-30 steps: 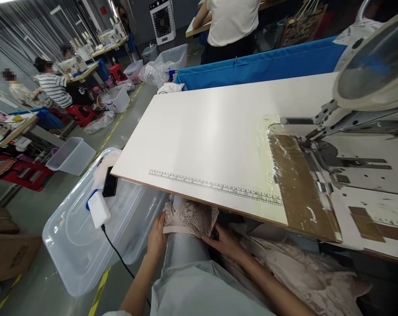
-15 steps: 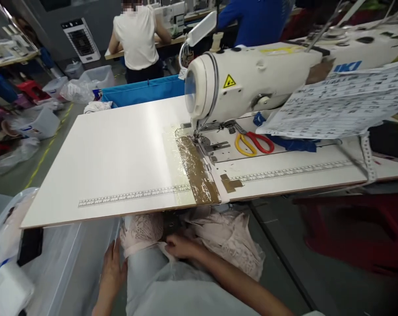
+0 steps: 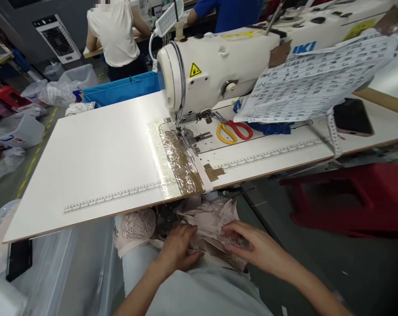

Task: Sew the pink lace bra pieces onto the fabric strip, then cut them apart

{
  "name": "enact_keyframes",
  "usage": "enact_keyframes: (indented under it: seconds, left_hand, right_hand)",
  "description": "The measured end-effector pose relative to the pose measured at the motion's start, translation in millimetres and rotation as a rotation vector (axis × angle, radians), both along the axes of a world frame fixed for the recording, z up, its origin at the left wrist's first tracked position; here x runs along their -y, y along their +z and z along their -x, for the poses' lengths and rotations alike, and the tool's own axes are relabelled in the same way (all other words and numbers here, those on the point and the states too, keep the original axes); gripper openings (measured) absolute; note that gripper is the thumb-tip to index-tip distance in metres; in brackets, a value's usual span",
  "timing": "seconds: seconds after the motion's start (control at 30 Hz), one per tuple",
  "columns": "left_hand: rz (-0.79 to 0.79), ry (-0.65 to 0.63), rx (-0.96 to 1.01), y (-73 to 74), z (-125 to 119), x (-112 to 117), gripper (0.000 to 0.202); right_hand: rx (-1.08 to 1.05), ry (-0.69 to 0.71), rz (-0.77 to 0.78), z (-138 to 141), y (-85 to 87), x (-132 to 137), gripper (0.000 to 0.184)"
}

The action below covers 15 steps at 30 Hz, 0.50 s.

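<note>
Pale pink lace garments lie across my lap below the table edge. One lace piece [image 3: 138, 226] rests over my left knee, and a larger pink heap [image 3: 212, 219] sits between my knees. My left hand [image 3: 179, 246] lies over the near side of that heap, its thumb spread from the fingers. At the heap's right side, my right hand [image 3: 251, 245] is curved with thumb and forefinger apart around some lace. I cannot tell how firmly its fingertips touch the cloth. Above stands a white sewing machine [image 3: 215, 70] with its needle area over brown tape [image 3: 182, 164].
Scissors [image 3: 233, 132] with yellow and red handles lie by the machine. A printed sheet [image 3: 298, 79] hangs in front of its arm. A phone [image 3: 353, 116] is at the right. A clear bin [image 3: 77, 267] stands left, a red stool [image 3: 344, 197] right. Co-workers sit beyond.
My left hand has moved right from beside my left knee onto the pink heap. My right hand has left the knee piece and shifted right, its fingers opening. The view has turned rightward.
</note>
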<state>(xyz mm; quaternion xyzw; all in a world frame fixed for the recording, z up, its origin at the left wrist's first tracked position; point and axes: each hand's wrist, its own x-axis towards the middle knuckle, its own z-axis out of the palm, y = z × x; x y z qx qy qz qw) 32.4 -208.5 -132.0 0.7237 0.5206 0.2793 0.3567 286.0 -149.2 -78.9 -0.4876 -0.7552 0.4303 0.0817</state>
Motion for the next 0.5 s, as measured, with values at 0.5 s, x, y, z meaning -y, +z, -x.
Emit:
enact_keyframes:
  seconds: [0.5]
  left_hand:
    - [0.188, 0.304, 0.109, 7.6, -6.5, -34.8, 0.032]
  right_hand:
    - [0.081, -0.119, -0.240, -18.6, -46.4, 77.8, 0.018]
